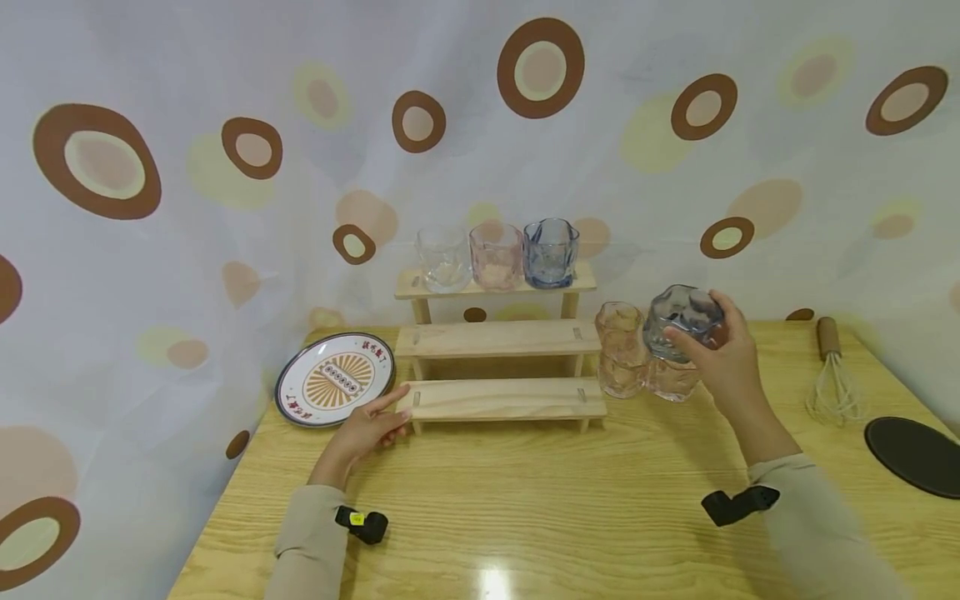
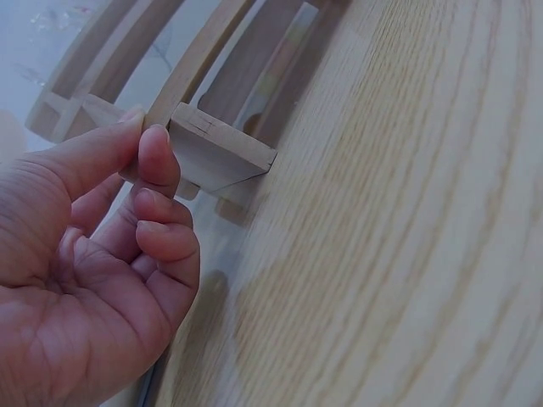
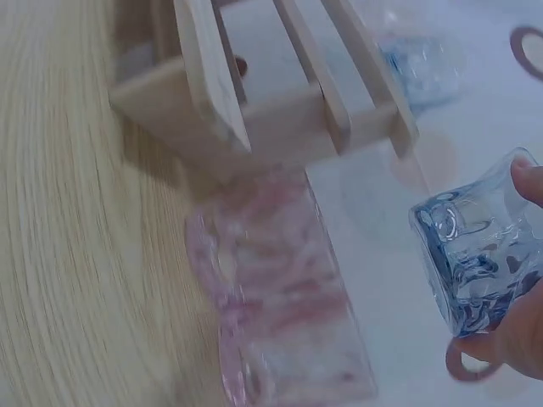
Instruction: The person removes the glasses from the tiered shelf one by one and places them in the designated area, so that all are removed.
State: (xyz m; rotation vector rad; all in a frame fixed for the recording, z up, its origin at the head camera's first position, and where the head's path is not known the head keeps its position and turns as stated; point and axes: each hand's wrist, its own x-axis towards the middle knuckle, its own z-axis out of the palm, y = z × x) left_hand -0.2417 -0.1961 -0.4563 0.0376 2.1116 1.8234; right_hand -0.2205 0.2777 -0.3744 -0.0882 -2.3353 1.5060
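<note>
My right hand [image 1: 723, 354] grips a blue wavy glass tumbler [image 1: 681, 321] between thumb and fingers. In the right wrist view this tumbler [image 3: 475, 246] is held off the table, apart from the pink tumblers [image 3: 280, 280]. Pink tumblers stand stacked [image 1: 621, 358] beside the rack's right end, and another pink tumbler [image 1: 672, 379] shows below the held one. My left hand [image 1: 371, 429] pinches the left end of the lowest step of a three-step wooden rack [image 1: 498, 398]. Thumb and index finger [image 2: 157, 157] meet at the step's corner in the left wrist view.
On the rack's top step stand a clear tumbler [image 1: 444, 260], a pink tumbler [image 1: 496, 258] and a blue tumbler [image 1: 551, 254]. A patterned plate [image 1: 300, 387] leans at the left. To the right lie a whisk [image 1: 831, 367] and a black round mat [image 1: 915, 457]. A patterned cloth hangs behind.
</note>
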